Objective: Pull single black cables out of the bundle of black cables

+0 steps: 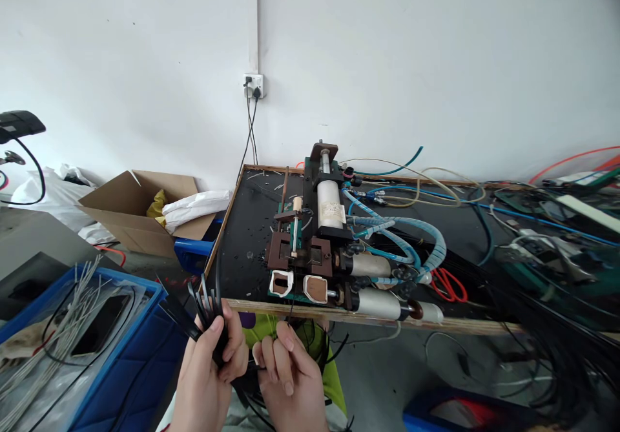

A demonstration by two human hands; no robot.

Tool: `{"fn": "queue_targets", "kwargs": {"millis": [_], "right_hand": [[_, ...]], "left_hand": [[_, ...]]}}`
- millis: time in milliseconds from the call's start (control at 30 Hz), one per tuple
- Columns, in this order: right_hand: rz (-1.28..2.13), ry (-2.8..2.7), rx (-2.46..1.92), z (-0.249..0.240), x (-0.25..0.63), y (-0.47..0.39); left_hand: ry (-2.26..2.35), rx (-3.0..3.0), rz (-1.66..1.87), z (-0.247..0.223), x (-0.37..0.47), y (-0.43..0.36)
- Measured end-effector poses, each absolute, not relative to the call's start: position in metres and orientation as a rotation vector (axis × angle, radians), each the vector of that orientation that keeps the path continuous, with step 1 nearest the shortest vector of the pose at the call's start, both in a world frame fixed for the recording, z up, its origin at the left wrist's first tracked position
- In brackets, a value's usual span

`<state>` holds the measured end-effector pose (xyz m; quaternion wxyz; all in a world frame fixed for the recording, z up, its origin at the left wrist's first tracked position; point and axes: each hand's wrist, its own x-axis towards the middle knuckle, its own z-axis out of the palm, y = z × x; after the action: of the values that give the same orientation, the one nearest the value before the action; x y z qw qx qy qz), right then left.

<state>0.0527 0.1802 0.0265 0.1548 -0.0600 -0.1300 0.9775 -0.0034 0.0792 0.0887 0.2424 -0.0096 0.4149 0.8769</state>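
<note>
My left hand (212, 354) is closed around a bundle of black cables (213, 303), whose ends stick up above the thumb and fan out to the left. Beside it, my right hand (289, 364) is curled, thumb and forefinger pinching a thin black cable (291, 310). That cable runs up from the fingertips to the front of a pneumatic machine (300, 251), between its two white-edged brackets (316, 288). Where the cable ends inside the machine cannot be made out. More black cable hangs below both hands, over the lap.
The machine stands on a black-topped bench (247, 225) with a raised wooden edge; blue air hoses (431, 238) run right. Many black cables (542, 354) drape over the bench's right side. At left are a blue crate (162, 296) with pale wires and a cardboard box (130, 225).
</note>
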Motion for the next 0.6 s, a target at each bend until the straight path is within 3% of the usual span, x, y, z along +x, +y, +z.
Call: {"fn": "queue_targets", "kwargs": {"millis": [400, 600], "right_hand": [[2.793, -0.461, -0.208, 0.028, 0.053, 0.181], [2.613, -0.76, -0.326, 0.032, 0.06, 0.181]], "left_hand": [[1.322, -0.008, 2.361, 0.08, 0.001, 0.08], [1.319, 0.063, 2.326, 0.075, 0.004, 0.081]]}}
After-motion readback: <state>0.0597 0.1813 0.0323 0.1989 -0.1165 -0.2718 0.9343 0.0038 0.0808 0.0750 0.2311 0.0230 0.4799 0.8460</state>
